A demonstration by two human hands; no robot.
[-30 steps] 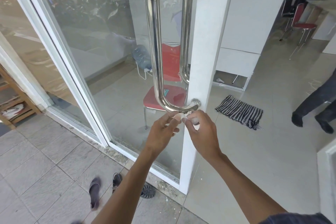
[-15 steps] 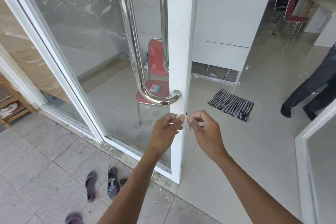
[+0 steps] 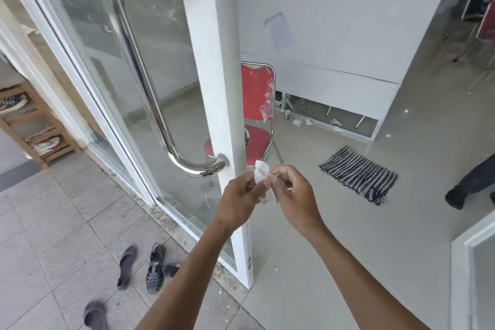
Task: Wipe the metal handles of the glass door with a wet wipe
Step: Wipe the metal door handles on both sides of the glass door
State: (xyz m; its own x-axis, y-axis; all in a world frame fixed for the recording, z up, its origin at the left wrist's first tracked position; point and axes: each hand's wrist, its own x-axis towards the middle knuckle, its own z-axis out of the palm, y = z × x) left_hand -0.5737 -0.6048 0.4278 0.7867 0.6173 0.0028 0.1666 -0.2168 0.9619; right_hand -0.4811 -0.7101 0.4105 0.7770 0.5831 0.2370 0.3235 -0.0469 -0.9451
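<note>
1. My left hand [image 3: 242,197] and right hand [image 3: 292,190] meet in front of the door edge, fingers curled in, each pinching part of the wipe [image 3: 261,173]. Neither hand is spread wide; the tips are close together around the small white piece, and a corner of it sticks up above my knuckles.

2. The wipe hangs in the air between my hands, not touching any metal. It looks small and bunched, so I judge I am unfolding or refolding it before going back to the handle [image 3: 150,94].

3. The handle's lower bend sits just up and left of my hands, fixed to the white frame [image 3: 217,61] of the door. A second handle on the inner side shows only as a sliver at the frame's right edge.

4. What could go wrong: the wipe is thin and wet, so pulling it apart with two pinches may tear it, or it may slip and drop onto the gritty floor [image 3: 334,249] by the sill, which would dirty it.

5. If I leave it balled up, only a small patch meets the tube, and I may smear streaks on the shiny steel instead of lifting marks.

6. The door stands open and may swing if I press on the handle, since neither hand steadies it.

7. Sandals [image 3: 155,270] lie near my feet; stepping back onto them could trip me. Another person's leg [image 3: 471,182] is near on the right.
</note>
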